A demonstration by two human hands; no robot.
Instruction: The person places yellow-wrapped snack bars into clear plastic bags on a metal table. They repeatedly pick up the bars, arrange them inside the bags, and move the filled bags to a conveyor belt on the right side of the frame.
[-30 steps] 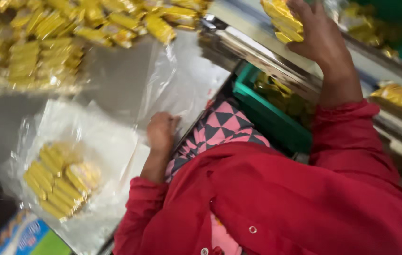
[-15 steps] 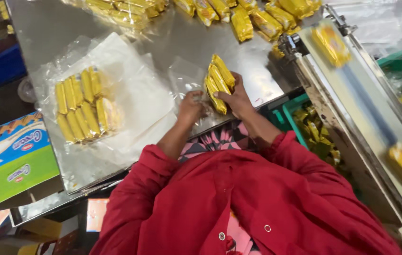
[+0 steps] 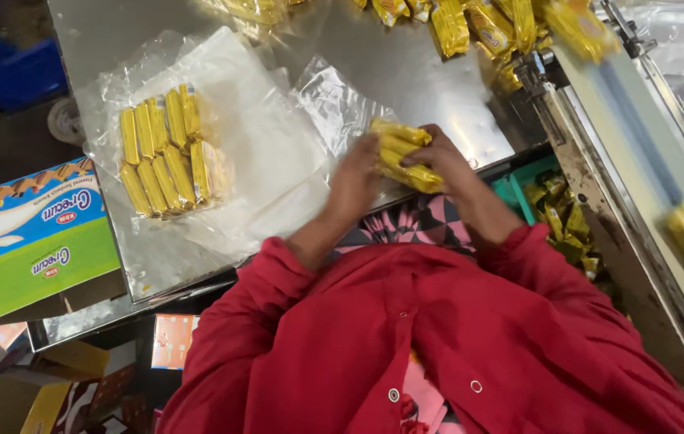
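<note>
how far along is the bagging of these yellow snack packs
Done: one clear bag of yellow packs lies filled on the steel table. In hand: the left hand and right hand hold a stack of yellow packs at an open clear bag. Left: loose yellow packs piled at the table's far edge, and more on the conveyor.

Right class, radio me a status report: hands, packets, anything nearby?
Left hand and right hand both gripping yellow packet stack. Clear bag open just beyond. Filled bag lying left, apart.
</note>
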